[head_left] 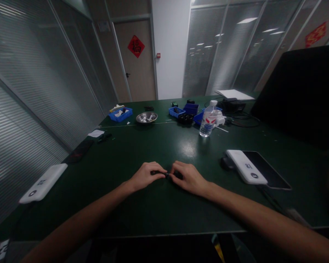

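Note:
Near the middle of the green tabletop [142, 219], my left hand [145, 175] pinches a small dark piece [154, 172] between thumb and fingers. My right hand [188, 178] faces it, its fingers closed round another small black piece [178, 174]. The fingertips of both hands almost meet. A thin, light-coloured sliver shows in the gap between them and seems to link the two dark parts. Whether they are one object or two, I cannot tell, and the fingers hide much of each. Both hands rest low, close to the table surface.
On the right are a white power bank [245, 166], a dark phone [265, 170] and a large black screen [301, 95]. Another power bank [44, 182] lies left. Farther back stand a water bottle [208, 119], a metal dish [146, 117] and blue trays [120, 114].

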Demonstrator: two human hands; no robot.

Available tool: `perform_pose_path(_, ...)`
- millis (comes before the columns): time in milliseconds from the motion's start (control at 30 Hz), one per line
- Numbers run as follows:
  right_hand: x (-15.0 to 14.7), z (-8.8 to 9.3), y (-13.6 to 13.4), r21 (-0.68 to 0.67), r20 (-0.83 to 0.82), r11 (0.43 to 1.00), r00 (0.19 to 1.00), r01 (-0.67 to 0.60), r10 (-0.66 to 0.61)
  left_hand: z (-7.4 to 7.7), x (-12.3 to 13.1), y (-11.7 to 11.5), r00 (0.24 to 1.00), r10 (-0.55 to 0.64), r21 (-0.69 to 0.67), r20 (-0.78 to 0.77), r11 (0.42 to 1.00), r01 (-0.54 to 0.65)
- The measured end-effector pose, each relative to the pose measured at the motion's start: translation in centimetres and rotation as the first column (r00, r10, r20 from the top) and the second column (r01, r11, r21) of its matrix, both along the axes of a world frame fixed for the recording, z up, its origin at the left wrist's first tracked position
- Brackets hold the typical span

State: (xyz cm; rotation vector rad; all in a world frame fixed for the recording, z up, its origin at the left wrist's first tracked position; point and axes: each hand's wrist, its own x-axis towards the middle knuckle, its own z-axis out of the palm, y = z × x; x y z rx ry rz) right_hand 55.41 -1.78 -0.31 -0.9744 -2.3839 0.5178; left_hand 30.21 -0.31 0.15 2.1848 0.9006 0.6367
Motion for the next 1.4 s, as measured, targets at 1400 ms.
perform_pose_path(1400, 2.6, 0.4, 2.4, 0.035, 0.307, 0.923, 0.875, 0.384, -0.375, 0.1, 0.0, -0.4, 0.929, 0.238, 0.199, -0.285, 0.962, -0.185)
